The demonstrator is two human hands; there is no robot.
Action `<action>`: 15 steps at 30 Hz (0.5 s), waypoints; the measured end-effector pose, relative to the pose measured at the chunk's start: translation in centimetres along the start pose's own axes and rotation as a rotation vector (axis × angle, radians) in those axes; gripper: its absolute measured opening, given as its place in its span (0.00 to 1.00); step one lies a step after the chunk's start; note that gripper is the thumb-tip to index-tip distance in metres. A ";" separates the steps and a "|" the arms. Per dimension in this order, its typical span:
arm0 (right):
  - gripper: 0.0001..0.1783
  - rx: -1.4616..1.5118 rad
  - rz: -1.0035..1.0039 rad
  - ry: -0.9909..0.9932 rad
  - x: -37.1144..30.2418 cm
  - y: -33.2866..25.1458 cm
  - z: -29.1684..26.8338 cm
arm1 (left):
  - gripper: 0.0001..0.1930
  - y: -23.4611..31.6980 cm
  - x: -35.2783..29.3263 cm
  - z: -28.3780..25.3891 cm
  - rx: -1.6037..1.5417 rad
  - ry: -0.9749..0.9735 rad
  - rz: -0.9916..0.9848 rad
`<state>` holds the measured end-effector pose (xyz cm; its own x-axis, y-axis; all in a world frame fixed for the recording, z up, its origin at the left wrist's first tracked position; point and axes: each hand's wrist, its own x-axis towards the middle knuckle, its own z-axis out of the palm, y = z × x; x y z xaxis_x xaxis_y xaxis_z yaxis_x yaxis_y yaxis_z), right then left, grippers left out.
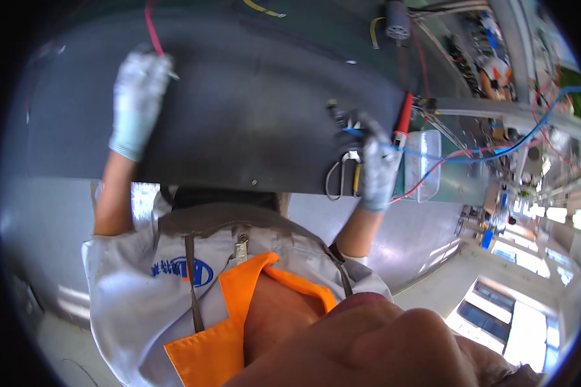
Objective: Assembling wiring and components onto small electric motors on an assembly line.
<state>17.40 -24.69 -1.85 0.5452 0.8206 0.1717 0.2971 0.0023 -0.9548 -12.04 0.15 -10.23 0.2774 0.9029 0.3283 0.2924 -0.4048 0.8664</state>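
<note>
My left hand [139,97], in a pale glove, is closed at the left of the dark table. A pink wire [152,29] runs from its fingers to the far edge, and a small white tip pokes out beside them. On the right, my gloved right hand [378,169] is over a dark tool with a blue part [353,131]. Its fingers are blurred, so what they grip does not show clearly. Scissors [334,177] with looped handles lie against that hand, along with a yellow-handled item [356,179]. Just beyond it is a red-handled tool [405,116].
A clear plastic box [425,166] sits right of my right hand. Blue tubing [523,138] and a red cord cross there. A grey cylindrical tool [397,20] hangs at the far right. Yellow strips [263,8] lie at the back of the dark table [239,116]. Another person [495,74] is farther off.
</note>
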 end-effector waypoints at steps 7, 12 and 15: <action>0.24 -0.607 0.129 -0.216 3.9 2.3 -2.9 | 0.21 -2.4 -5.2 -17.0 1.102 0.339 0.009; 0.25 -0.858 -0.319 -0.099 18.2 6.0 -4.6 | 0.18 -0.1 -4.4 -12.1 0.613 0.366 0.042; 0.30 -1.166 -0.343 -0.003 29.4 10.7 -8.9 | 0.19 0.0 -3.9 -10.5 0.557 0.264 0.068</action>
<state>43.61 -5.63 -4.88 0.2981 0.8797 0.3705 0.9533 -0.2943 -0.0682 -22.69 -1.84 -7.58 0.0972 0.8489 0.5196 0.7353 -0.4131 0.5373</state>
